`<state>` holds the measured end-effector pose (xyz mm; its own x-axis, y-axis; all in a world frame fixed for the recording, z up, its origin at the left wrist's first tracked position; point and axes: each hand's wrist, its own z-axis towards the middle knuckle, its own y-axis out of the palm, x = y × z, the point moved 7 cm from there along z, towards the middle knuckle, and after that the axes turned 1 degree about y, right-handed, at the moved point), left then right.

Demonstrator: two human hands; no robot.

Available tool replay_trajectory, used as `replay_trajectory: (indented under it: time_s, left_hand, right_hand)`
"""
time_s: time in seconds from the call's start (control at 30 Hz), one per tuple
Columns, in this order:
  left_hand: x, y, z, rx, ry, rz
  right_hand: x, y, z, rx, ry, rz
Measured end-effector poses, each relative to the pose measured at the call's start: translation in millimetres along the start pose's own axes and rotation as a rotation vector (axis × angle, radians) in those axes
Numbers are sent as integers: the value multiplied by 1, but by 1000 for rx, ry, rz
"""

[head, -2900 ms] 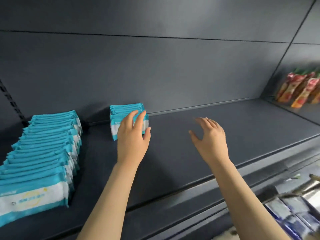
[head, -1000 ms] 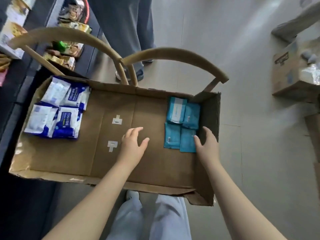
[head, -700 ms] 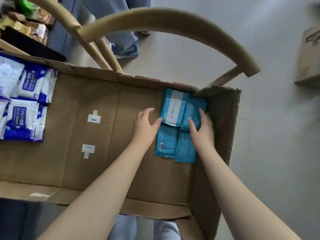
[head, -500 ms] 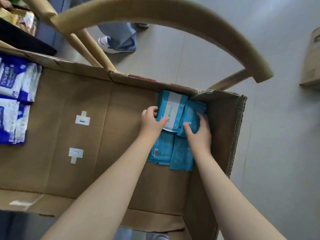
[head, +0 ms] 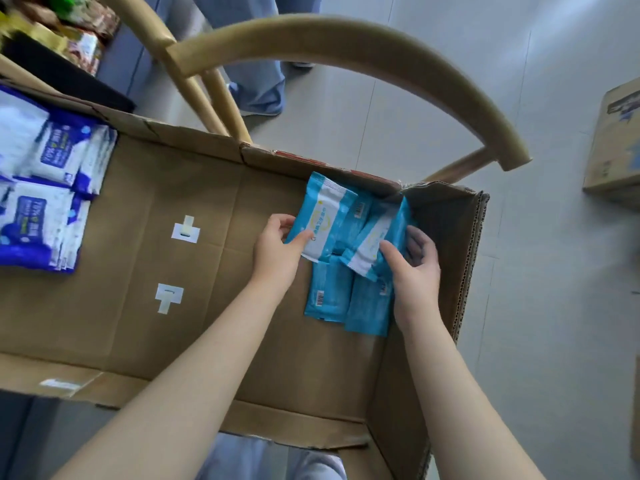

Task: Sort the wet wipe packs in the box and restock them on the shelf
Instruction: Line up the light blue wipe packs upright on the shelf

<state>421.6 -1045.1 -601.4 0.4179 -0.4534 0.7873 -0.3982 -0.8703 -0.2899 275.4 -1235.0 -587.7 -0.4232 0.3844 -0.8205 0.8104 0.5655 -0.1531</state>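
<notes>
the box [head: 145, 327] is plain brown cardboard. teal packs [head: 330, 296] with white bands in its right corner, dark blue-and-white packs [head: 38, 209] at its left end. tan chair [head: 346, 46] behind it.

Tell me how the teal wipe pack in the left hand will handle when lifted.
Probably soft, not stiff: the teal pack bows slightly where the left hand pinches its edge. Likely light, since that pinch alone tilts it up. Its smooth film wrapper may be slippery.
</notes>
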Motion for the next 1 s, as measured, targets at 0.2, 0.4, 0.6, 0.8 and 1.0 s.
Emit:
replay_trajectory:
  time_s: [0.2,0.4,0.6,0.8,1.0]
  left_hand:
    - [12,-89,-75,36,-27,-264]
    - [45,-171,-153,101,-3,-448]
    - [69,-272,-246,393,19,-691]
    - [79,-367,-370,702,151,-905]
    - [54,-461,-513,1042,275,-1053]
  right_hand:
    - [-41,4,-81,-134,78,390]
    - [-93,52,-184,-473,345,611]
    - [-149,122,-288,-933,401,453]
    - [-191,184,-392,-1149,236,-73]
    - [-215,246,-543,-1450,21,-214]
